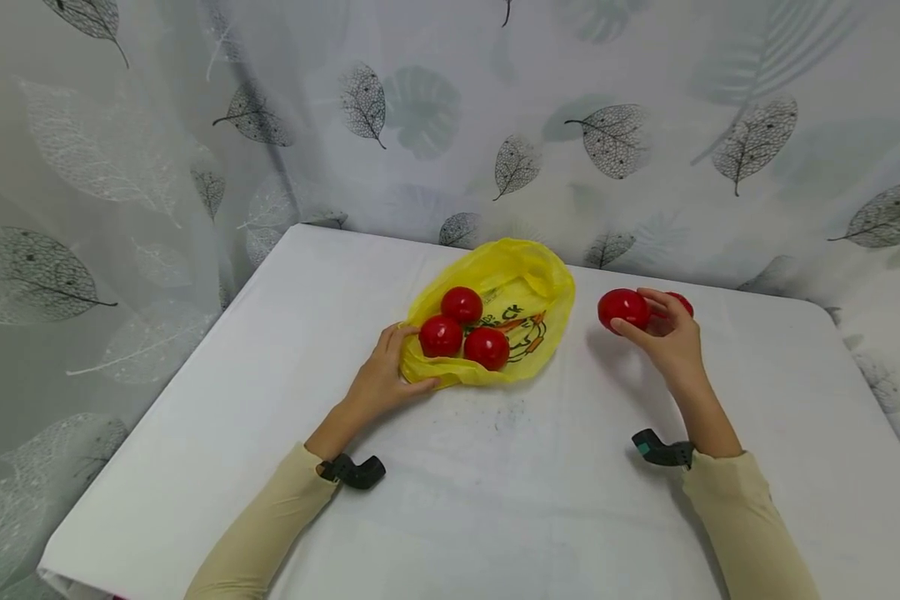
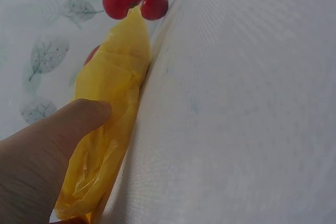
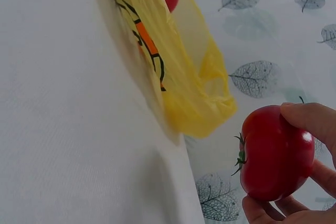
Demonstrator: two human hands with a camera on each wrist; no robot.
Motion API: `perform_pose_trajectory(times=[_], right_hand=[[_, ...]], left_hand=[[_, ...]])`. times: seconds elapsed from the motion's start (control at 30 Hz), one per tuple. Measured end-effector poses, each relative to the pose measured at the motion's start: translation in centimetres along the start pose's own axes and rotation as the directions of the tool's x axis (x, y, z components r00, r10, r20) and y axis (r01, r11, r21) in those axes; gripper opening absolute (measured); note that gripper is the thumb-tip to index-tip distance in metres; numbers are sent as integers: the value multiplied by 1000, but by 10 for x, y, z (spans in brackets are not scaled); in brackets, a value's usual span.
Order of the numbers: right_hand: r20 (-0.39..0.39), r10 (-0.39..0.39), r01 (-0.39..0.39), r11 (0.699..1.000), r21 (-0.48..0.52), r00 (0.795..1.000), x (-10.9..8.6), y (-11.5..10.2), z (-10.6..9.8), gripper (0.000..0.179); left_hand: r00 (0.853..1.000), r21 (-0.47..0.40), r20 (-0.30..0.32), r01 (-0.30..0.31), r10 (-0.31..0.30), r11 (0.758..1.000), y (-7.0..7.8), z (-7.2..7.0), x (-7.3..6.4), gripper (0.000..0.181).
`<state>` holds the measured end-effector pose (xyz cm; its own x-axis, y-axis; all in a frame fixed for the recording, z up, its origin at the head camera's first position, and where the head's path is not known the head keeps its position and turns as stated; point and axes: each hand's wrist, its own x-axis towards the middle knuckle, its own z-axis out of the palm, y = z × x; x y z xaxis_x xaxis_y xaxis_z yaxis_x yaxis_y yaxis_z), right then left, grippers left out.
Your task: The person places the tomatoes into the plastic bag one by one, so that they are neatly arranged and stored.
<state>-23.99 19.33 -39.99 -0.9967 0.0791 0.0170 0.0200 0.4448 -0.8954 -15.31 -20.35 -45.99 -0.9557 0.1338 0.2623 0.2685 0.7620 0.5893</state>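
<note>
A yellow plastic bag (image 1: 549,279) with printing on it lies with its mouth spread wide. Three red tomatoes (image 1: 487,348) sit together in its left part. My left hand (image 1: 378,377) holds the bag's left side, its thumb (image 2: 92,114) against the outer wall in the left wrist view; the other fingers are hidden there. To the right of the bag, my right hand (image 1: 675,340) grips a tomato (image 3: 275,153) with green sepals between thumb and fingers, raised above the table. Another tomato (image 1: 681,303) is partly hidden behind that hand in the head view.
The table (image 1: 495,500) has a white cover. Close behind its back edge hangs a pale curtain (image 1: 435,167) printed with leaves, which continues along the left side. A dark band with a small camera (image 1: 660,450) is on each wrist.
</note>
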Motion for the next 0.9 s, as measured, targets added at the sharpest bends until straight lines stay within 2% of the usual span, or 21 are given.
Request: perform_pose_trajectory(times=[0.53, 0.9], right_hand=[[82, -87, 82, 995, 62, 993, -3, -14, 21, 67], [199, -157, 137, 984, 111, 967, -6, -21, 46, 67]], left_hand=[[1000, -9, 10, 15, -15, 1000, 3, -2, -1, 84], [1000, -6, 5, 9, -9, 1000, 3, 0, 0, 81]])
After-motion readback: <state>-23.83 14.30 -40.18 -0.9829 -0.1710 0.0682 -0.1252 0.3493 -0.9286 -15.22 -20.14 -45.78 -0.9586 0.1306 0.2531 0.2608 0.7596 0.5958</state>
